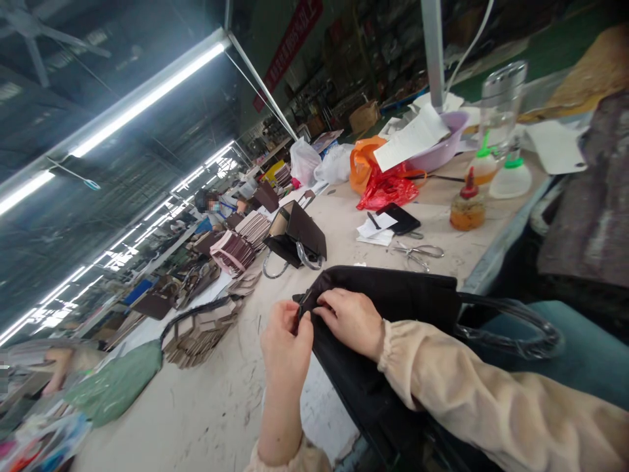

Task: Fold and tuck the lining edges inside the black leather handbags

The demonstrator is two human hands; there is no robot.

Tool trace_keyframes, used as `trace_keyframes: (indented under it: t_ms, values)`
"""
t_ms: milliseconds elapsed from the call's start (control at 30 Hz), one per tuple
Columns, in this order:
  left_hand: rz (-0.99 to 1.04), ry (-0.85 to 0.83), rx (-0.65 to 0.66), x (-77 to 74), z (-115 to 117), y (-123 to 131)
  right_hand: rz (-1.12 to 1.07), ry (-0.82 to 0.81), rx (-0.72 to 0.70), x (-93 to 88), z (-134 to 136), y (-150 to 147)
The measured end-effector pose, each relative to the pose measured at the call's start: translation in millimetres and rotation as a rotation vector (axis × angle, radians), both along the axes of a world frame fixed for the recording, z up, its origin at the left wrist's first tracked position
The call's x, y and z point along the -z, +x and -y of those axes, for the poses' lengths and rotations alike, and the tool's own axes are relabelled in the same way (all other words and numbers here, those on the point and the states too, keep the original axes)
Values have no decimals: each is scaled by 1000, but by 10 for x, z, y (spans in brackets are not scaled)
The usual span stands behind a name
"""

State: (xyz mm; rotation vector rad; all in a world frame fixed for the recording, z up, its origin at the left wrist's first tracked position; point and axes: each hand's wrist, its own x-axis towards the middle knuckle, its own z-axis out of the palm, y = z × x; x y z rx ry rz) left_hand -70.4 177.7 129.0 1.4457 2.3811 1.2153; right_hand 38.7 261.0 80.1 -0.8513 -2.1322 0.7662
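A dark brown handbag (393, 295) lies at the table's near edge, its wrapped handle (515, 328) hanging off to the right. My left hand (287, 341) pinches the bag's upper left corner with closed fingers. My right hand (351, 321), in a beige sleeve, presses curled fingers onto the same corner right beside it. A small dark part sits between the two hands; I cannot make out what it is.
Scissors (417, 252), a black phone (401, 217) on paper slips and glue bottles (468, 203) lie beyond the bag. Another bag (297, 236), stacks of cut pieces (201, 331) and a green pouch (115, 387) lie to the left. Co-workers sit far along the table.
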Motion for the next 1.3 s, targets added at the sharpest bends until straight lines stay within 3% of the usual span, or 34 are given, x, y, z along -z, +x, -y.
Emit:
trace_keyframes:
  t_ms: [433, 633, 767, 967, 1300]
  values:
    - [-44, 6, -22, -11, -12, 3, 26, -29, -13, -83, -60, -69]
    - [-59, -24, -28, -21, -9, 3, -127, -117, -56, -40, -7, -71]
    - [-101, -24, -22, -2, 21, -2, -314, -375, -102, 2, 49, -70]
    - [-152, -29, -9, 18, 31, -17, -437, -1000, -186, -127, -22, -156]
    - [-140, -48, -21, -6, 49, 9, -567, -1325, -133, -244, -26, -227]
